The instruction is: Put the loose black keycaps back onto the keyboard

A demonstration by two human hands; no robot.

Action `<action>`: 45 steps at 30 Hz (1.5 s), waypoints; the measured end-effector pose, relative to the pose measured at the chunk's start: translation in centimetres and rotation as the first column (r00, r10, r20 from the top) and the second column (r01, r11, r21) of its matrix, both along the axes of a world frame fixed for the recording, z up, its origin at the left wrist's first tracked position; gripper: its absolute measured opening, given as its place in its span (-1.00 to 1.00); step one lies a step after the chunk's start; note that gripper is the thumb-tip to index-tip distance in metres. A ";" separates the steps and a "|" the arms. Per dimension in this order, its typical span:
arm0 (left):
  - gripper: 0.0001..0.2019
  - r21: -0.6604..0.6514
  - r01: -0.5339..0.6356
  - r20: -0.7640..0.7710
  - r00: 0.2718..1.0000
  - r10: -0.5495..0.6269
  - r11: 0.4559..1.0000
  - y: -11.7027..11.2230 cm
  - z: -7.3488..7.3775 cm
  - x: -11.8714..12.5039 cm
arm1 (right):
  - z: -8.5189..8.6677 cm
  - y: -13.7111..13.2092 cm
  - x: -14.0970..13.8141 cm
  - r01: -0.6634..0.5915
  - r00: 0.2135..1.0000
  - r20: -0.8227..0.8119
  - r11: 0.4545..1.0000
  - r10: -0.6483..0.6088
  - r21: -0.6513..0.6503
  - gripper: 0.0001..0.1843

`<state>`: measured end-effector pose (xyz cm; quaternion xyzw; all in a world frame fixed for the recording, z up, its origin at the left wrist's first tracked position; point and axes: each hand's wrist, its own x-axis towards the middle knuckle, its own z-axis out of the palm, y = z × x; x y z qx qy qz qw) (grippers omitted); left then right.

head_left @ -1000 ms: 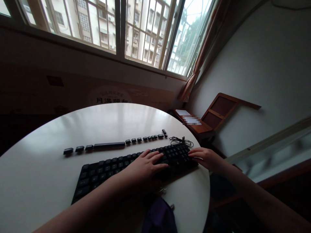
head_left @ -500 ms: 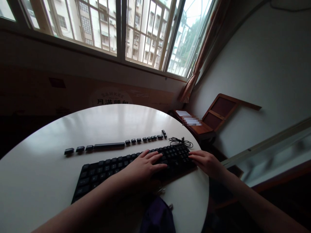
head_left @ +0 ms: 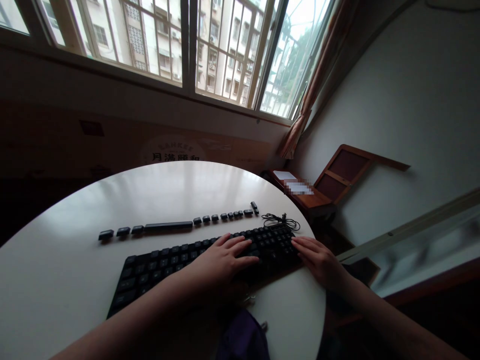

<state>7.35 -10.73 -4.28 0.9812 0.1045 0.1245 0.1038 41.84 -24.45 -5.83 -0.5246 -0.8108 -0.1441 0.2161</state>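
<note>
A black keyboard (head_left: 165, 262) lies on the round white table (head_left: 75, 260). My left hand (head_left: 227, 257) rests across its middle, fingers spread over the keys, nothing held. At the keyboard's right end is my right hand (head_left: 313, 255), fingers drawn together with the tips at the outermost keys. Whatever they may hold is hidden. Behind the keyboard runs a row of loose keycaps (head_left: 215, 218), with a long spacebar keycap (head_left: 168, 227) among them. Both forearms cover the keyboard's near side.
A coiled cable (head_left: 281, 221) lies behind the keyboard's right end. Purple cloth (head_left: 243, 337) shows at the table's near edge, with small light-coloured bits (head_left: 249, 300) by it. Beyond the table stands a wooden chair (head_left: 343, 167) with papers (head_left: 298, 187) on its seat.
My right hand has shifted slightly, its fingers bending more at the keyboard's right end. My left hand stays on the keys. The view has tilted a little.
</note>
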 end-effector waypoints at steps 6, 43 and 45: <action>-0.36 -0.002 -0.002 -0.041 0.999 0.002 1.000 -0.1 0.6 0.1 | -0.7 -0.5 0.3 0.034 0.999 -0.005 0.998 -0.035 -0.049 -0.51; -0.42 -0.074 0.017 -0.042 0.999 -0.020 0.997 -0.6 1.1 -0.3 | 6.0 24.4 -6.4 0.445 0.895 0.262 0.689 -0.361 -0.572 -0.74; -0.42 -0.071 0.014 -0.039 0.999 -0.017 0.997 -0.6 1.0 -0.2 | 5.9 24.9 -6.9 0.450 0.893 0.280 0.678 -0.353 -0.581 -0.74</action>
